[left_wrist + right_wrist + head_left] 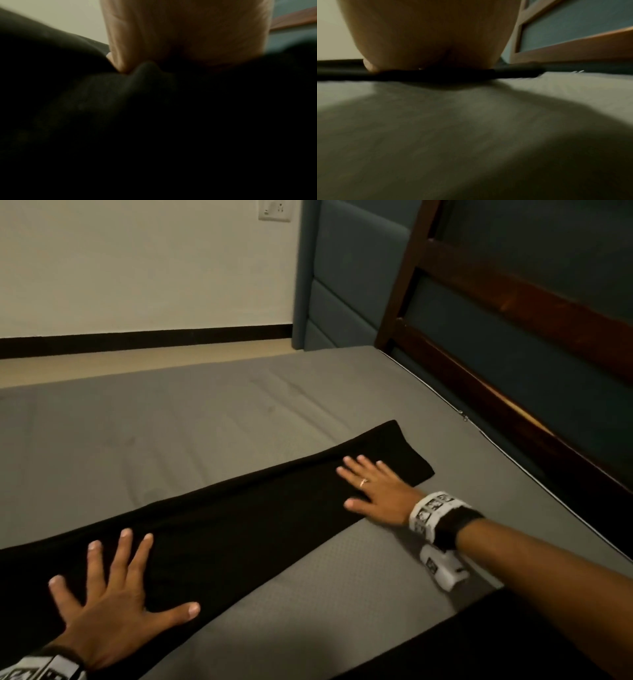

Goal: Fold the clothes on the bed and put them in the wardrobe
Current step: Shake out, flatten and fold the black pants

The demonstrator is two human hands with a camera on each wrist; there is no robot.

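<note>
The left hand (113, 604) lies flat on the black clothes (219, 529), with its fingers (135, 556) spread wide. It holds nothing; it just presses down. The right hand (380, 494) lies flat too, farther along the same black cloth near its far end, fingers straight and a little apart. A ring (363, 482) sits on one finger. Both wrists wear white bands with small black marks (433, 510).

The black clothes are folded into one long strip that runs slantwise across the bed (171, 422). From the right wrist, the heel of the hand (428, 35) rests on the thin dark edge of the cloth (513, 75), with the grey mattress (471, 128) below. The left wrist view is mostly dark cloth (137, 121).

Beside the bed stand a brown wooden frame (513, 302) and a blue padded panel (342, 268). A white wall (137, 268) has a socket (275, 210).
</note>
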